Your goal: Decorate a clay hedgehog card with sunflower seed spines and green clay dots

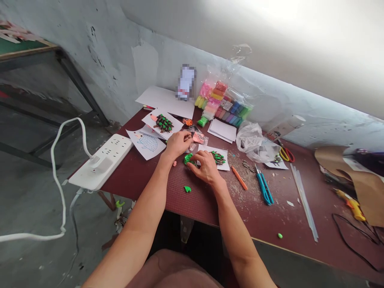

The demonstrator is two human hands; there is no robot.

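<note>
My left hand (179,144) is closed beside a plastic wrapper with pink clay (198,137); whatever its fingertips hold is too small to make out. My right hand (205,166) has its thumb and fingers at a lump of green clay (188,158) on the table. Just beyond that hand, a white card (223,164) bears brown sticks with green clay tips, partly covered by my fingers. A small green clay piece (187,189) lies nearer the table edge. Another card with a finished-looking hedgehog figure (164,123) rests at the upper left, over a blue hedgehog drawing (147,145).
A white power strip (112,150) sits on the left edge. Colored clay packs (225,105) and a plastic bag (255,142) are at the back. An orange tool (239,178), a blue cutter (264,186), scissors (287,155), clear sticks (304,203) and a glue gun (354,206) lie rightward.
</note>
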